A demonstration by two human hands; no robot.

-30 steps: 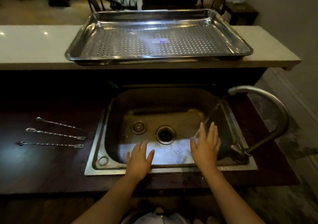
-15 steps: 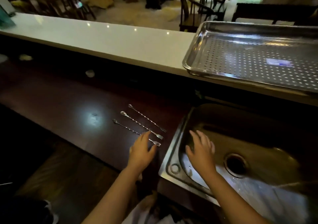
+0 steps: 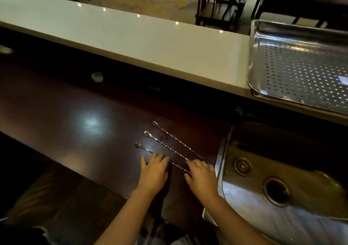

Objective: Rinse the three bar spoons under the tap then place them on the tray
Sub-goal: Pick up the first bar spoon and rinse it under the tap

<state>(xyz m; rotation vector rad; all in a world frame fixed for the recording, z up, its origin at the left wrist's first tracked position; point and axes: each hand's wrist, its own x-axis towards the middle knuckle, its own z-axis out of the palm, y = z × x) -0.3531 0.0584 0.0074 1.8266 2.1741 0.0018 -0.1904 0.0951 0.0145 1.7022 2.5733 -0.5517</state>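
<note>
both hands are low at six o'clock on the dark counter [image 3: 79, 131], left hand [image 3: 153, 172] spread flat with fingertips on the nearest spoon [image 3: 177, 164], right hand [image 3: 202, 178] loosely curled over the fork ends, neither closed on anything yet. the three bar spoons [image 3: 169, 147] lie side by side, apart, bowls toward ten o'clock. sink [image 3: 282, 179] sits at three o'clock, tray [image 3: 253, 60] far off at two o'clock, nothing on the part i can see. my worry: thin twisted stems flat on slick wood, a careless pinch could skid one off or into the drain.
</note>
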